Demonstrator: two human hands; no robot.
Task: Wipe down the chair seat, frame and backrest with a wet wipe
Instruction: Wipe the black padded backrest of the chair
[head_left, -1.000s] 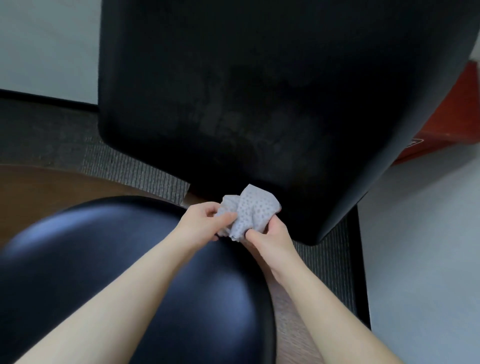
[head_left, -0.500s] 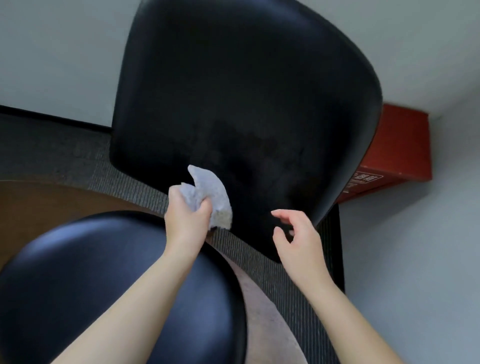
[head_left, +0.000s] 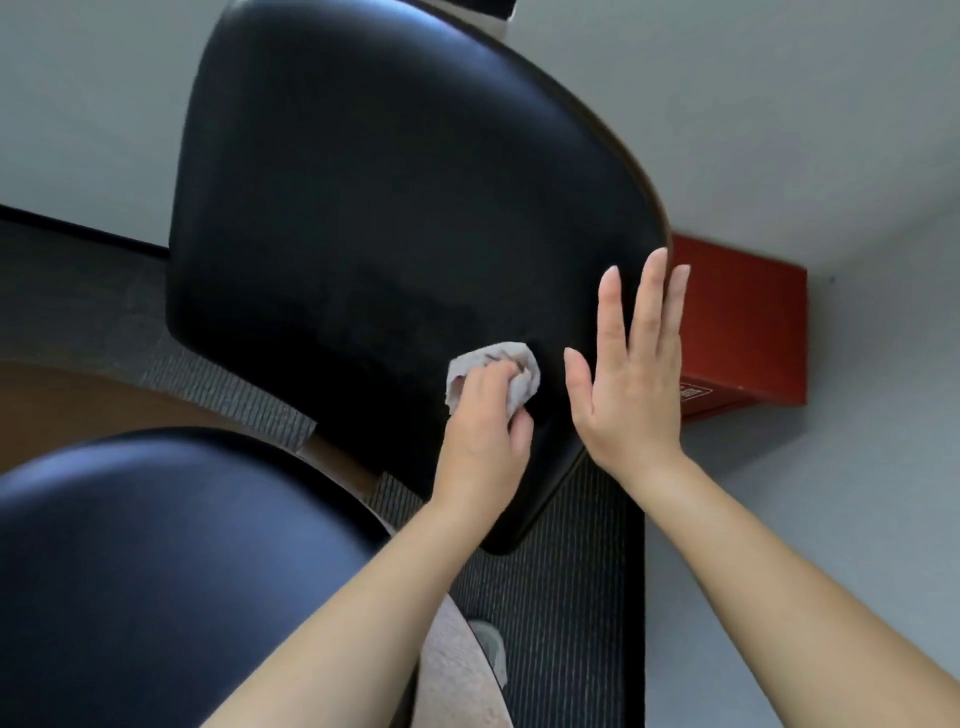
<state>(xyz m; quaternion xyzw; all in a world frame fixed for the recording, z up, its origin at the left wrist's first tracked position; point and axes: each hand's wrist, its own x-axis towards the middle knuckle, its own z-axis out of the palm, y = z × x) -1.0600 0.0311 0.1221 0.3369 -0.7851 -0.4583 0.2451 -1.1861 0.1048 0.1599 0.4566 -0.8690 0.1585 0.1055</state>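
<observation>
The chair's black padded backrest (head_left: 374, 208) fills the upper middle of the view, and its glossy black seat (head_left: 156, 571) lies at the lower left. My left hand (head_left: 483, 441) grips a crumpled white wet wipe (head_left: 498, 371) and presses it against the lower right part of the backrest. My right hand (head_left: 631, 364) is held flat with straight fingers at the backrest's right edge; I cannot tell whether it touches the edge. The chair frame is mostly hidden.
A red box (head_left: 743, 332) stands against the white wall (head_left: 779, 130) behind the backrest's right edge. Grey striped carpet (head_left: 561, 597) and a patch of brown floor (head_left: 78, 400) lie below. My leg and a shoe (head_left: 488, 644) show at the bottom.
My right hand let go of the wipe, then rose and flattened beside the backrest's right edge. My left hand carried the wipe to the right onto the backrest. The view tilted up.
</observation>
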